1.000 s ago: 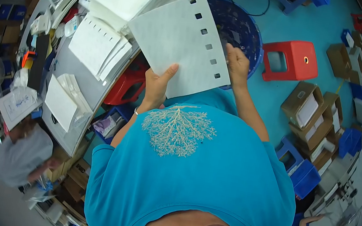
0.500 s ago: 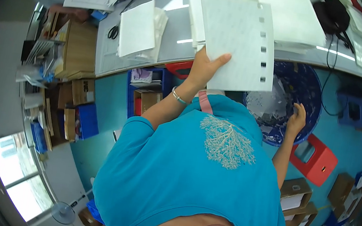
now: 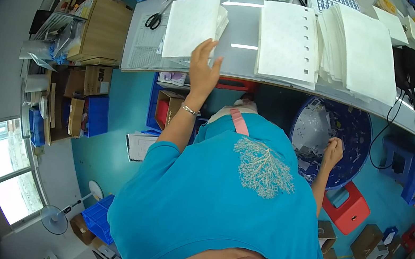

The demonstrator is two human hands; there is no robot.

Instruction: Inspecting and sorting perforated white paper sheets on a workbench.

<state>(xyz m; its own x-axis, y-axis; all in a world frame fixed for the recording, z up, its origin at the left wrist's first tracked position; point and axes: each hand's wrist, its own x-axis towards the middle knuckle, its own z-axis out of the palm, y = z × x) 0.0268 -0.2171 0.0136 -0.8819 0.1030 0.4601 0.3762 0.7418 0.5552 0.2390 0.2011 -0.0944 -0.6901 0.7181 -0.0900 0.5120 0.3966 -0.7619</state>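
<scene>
**Thin sheets, light touch**

Here the left hand (image 3: 203,72) had its fingers (image 3: 203,48) spread, resting at the stack (image 3: 192,25) on the bench (image 3: 239,62). The sheets looked light and floppy, best lifted by an edge. The right hand (image 3: 332,151) hung loosely curled over the bin (image 3: 349,132).

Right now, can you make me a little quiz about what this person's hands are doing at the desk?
1. True or false: the left hand is open, fingers spread, at the near edge of the grey desk beside the stack of white sheets.
2. Which does the right hand hang over? A) the scissors B) the round blue bin C) the red stool
3. Fill in: the sheet lying in the middle of the desk, the punched sheet, has a row of small square ____ down its right side.

Key: 1 true; 2 B; 3 holes
</scene>
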